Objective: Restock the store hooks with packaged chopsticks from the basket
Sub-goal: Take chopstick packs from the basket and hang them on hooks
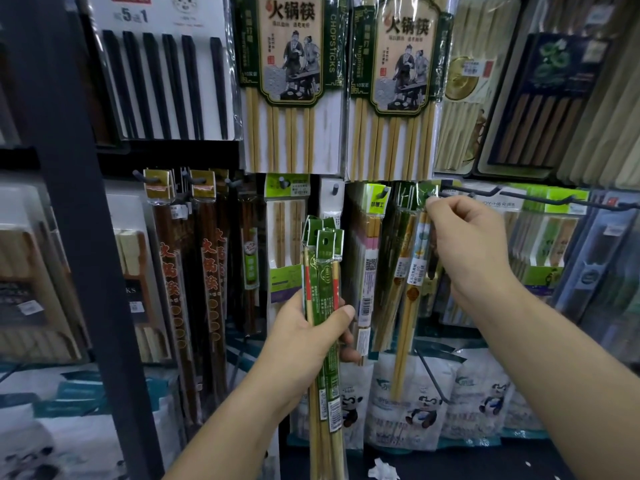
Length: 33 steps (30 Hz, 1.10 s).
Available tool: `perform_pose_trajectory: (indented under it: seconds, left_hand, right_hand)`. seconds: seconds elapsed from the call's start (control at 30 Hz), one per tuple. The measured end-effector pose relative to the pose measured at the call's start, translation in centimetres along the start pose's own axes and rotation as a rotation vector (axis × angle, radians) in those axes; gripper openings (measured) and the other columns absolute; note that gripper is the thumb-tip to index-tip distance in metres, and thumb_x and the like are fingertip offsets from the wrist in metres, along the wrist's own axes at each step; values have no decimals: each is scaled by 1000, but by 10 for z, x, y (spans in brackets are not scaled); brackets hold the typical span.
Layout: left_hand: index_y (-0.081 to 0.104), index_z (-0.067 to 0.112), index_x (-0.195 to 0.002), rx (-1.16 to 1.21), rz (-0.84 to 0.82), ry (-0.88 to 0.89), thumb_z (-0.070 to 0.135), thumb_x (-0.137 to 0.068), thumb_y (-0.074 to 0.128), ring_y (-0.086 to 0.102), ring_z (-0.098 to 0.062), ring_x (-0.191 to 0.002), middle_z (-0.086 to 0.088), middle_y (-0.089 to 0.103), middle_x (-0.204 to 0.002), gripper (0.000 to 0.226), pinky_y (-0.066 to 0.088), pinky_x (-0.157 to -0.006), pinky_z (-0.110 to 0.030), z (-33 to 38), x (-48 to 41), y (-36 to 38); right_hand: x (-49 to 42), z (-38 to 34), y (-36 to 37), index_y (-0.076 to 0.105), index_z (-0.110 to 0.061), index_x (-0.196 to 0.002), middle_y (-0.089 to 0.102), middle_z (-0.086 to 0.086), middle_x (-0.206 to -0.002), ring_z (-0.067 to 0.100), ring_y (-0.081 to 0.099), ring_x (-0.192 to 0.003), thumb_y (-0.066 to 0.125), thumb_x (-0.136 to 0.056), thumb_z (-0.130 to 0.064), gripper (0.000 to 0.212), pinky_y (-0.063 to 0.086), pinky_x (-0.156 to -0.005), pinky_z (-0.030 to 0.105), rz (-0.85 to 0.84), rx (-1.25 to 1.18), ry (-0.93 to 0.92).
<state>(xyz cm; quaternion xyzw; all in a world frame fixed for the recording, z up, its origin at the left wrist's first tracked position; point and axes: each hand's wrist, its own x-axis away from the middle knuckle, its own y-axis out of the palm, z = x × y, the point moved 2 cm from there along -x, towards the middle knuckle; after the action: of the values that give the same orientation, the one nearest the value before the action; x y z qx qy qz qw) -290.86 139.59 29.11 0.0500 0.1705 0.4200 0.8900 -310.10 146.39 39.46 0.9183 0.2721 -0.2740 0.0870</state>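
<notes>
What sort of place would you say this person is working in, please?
Most likely a shop's kitchenware aisle. Packaged chopsticks hang in rows from metal hooks, some carry barcode labels, and the left hand grips a bundle of green packs while the right hand pinches another pack at a long hook.

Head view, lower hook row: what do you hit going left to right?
Dark packs with red lettering → left hand gripping green packs → pink-banded pack → right hand pinching a green header → long dark hook.
</notes>
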Motion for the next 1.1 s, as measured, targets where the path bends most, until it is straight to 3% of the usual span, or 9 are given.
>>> perform_pose_trajectory:
  seconds: [0.13,0.2,0.37,0.47,0.53,0.6,0.8,0.97,1.1]
  left_hand:
    - [60,8,-101,8,-3,-1,5,-95,69,63,-15,-63,-1,62,-66,11,60,-61,-35,-2,0,-1]
    - [60,8,-101,4,-5,4,5,-95,70,64,-15,-64,-2,63,-66,12,61,-62,-36,-2,0,-1]
    - [61,5,-102,33,-14,12,3,-93,71,68,-16,-68,2,67,-70,14,62,-64,-36,-1,0,-1]
    - [63,5,-100,50,-36,16,3,-93,72,69,-18,-69,1,69,-73,12,62,-65,-38,-1,1,1]
    - [68,11,-95,38,-60,26,3,-92,72,69,-20,-70,-2,69,-75,9,63,-67,-41,-1,2,2]
    - [73,20,-89,32,-90,36,5,-93,73,68,-20,-71,-4,69,-77,16,63,-68,-42,-1,2,4]
    - [76,27,-93,53,-144,35,20,-91,75,69,-20,-74,-3,70,-83,8,63,-70,-43,-2,3,4]
    - [76,14,-102,147,-89,-8,17,-96,69,72,-31,-82,-17,73,-91,10,62,-73,-48,-6,4,6]
    - [76,12,-106,163,-84,-7,23,-89,71,73,-33,-87,-21,74,-96,21,63,-75,-52,-6,4,8]
  right_hand:
    - [-3,10,1,61,-21,-63,44,-15,-48,3,42,-49,63,-98,-27,35,44,-61,4,18,51,6]
    - [-1,12,-1,67,-21,-70,50,-14,-50,0,45,-49,66,-97,-32,29,44,-52,8,28,73,16]
    - [21,10,-3,60,-18,-83,54,-5,-70,6,49,-60,68,-94,-39,25,45,-63,28,76,89,22]
    - [48,5,8,66,-21,-81,58,-9,-63,1,52,-56,69,-93,-36,19,48,-58,23,-124,79,2]
    - [64,2,20,71,-25,-83,68,-7,-73,3,61,-64,71,-91,-33,12,52,-61,16,-315,94,-6]
    - [72,1,29,73,-22,-87,71,-4,-79,4,64,-69,73,-91,-29,8,53,-63,14,-400,77,-2]
    - [75,2,33,72,-18,-85,70,4,-77,6,62,-66,71,-94,-22,10,54,-62,18,-387,11,38]
    - [74,3,33,70,-16,-87,63,-10,-62,1,59,-58,70,-95,-18,8,47,-51,14,-353,-37,83]
    - [74,3,31,70,-12,-86,61,-8,-60,4,55,-50,70,-95,-17,10,46,-48,17,-338,-88,106]
